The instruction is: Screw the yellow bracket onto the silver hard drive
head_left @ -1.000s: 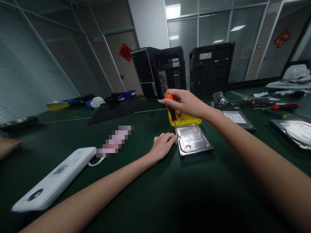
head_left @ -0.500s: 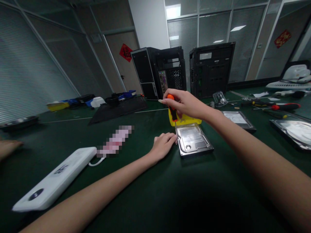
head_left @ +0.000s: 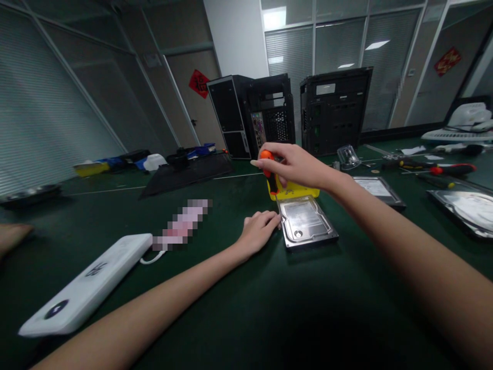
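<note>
A silver hard drive [head_left: 306,221] lies on the dark green table in front of me. My left hand [head_left: 259,230] rests on the table, its fingertips pressed to the drive's left edge; the thumb is mostly hidden. Above the drive's far left corner, my right hand [head_left: 295,163] is closed round a screwdriver [head_left: 267,157] with an orange and black handle. The screwdriver points down, leaning a little to the left at the top, its tip at that corner. Just behind the drive sits a yellow tray [head_left: 298,190] with small dark bits in it, partly covered by my right hand.
Computer cases [head_left: 337,110] stand at the back. A second hard drive [head_left: 379,192] and another drive [head_left: 464,210] lie to the right, near tools [head_left: 452,169] and a clear cup [head_left: 348,156]. A white power bank [head_left: 90,285] lies left; another person's hand [head_left: 13,237] shows at the left edge.
The top of the screwdriver handle has tipped slightly to the left in my right hand. My left hand and the hard drive have stayed in place.
</note>
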The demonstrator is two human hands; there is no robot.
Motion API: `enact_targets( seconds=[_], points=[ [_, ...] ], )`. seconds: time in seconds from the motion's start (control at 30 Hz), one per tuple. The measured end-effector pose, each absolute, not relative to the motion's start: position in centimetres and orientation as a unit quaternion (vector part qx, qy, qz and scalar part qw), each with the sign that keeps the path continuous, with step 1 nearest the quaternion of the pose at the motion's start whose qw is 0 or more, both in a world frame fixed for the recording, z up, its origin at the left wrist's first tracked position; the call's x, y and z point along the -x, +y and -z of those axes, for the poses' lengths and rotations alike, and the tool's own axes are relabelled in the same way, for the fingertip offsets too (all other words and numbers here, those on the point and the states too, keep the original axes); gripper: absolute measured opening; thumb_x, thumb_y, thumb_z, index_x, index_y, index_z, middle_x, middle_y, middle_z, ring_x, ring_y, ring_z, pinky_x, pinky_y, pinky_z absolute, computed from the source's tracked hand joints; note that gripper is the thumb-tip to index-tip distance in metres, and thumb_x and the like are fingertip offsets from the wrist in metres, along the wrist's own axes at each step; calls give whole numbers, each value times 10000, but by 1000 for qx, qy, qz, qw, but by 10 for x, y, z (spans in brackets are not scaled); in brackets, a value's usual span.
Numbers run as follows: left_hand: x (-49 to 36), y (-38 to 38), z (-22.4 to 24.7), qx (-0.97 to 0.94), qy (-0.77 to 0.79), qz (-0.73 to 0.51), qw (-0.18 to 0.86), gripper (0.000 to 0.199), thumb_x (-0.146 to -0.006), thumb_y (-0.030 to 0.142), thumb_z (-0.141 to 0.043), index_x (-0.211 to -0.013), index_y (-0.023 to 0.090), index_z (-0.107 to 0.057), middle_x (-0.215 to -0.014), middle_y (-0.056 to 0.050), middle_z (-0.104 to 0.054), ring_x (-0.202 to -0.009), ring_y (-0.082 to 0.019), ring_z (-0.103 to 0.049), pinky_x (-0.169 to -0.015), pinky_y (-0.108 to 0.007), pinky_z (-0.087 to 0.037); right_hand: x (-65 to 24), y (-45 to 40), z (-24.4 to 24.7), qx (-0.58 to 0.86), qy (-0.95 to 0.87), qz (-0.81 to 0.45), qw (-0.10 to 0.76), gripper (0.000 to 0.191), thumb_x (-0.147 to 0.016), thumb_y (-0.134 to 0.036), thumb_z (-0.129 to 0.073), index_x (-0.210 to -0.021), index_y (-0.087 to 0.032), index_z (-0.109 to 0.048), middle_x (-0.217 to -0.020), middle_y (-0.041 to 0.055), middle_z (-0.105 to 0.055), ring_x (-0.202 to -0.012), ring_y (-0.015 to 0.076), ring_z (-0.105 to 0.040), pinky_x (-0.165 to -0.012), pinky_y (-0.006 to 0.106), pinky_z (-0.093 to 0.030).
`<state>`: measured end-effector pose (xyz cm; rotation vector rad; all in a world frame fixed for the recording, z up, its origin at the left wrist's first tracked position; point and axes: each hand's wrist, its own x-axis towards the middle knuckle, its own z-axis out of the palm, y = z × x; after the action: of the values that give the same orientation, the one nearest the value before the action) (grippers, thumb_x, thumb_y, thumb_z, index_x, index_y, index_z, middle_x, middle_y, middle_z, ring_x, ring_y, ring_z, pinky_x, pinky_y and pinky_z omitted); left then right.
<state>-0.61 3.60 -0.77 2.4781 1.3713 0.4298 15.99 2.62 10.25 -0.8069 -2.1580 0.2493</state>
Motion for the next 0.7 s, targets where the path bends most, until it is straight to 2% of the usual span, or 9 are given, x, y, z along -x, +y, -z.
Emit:
enact_targets(
  seconds=[0.2,0.5,0.6,0.7],
  points=[
    [5,35,7,-856,473,-152,142,431,-871,454,-225,-726,215,-553,-823,5,-580,-861,-199,-473,-757,-329,-294,-160,25,-103,315,-855,-137,390,361,-780,-500,-421,-833,-151,-491,-793,24,-549,-496,57,-485,-482,202,-368],
    [5,37,8,-856,474,-152,141,423,-870,450,-233,-727,218,-556,-821,8,-584,-857,-201,-477,-760,-327,-293,-160,25,-103,330,-852,-132,384,321,-775,-483,-450,-866,-175,-448,-692,0,-540,-427,53,-471,-401,183,-338],
    [5,38,9,-857,472,-155,136,431,-869,459,-229,-725,218,-556,-817,9,-582,-853,-201,-477,-757,-330,-291,-160,25,-102,330,-851,-100,396,313,-784,-476,-443,-901,-187,-463,-699,-5,-534,-423,49,-460,-410,189,-333],
    [5,37,9,-858,472,-153,137,439,-869,463,-226,-722,218,-559,-819,8,-583,-855,-200,-477,-757,-328,-292,-161,26,-101,331,-851,-92,396,310,-797,-481,-420,-851,-181,-474,-688,-4,-528,-441,53,-459,-427,195,-326]
  ],
)
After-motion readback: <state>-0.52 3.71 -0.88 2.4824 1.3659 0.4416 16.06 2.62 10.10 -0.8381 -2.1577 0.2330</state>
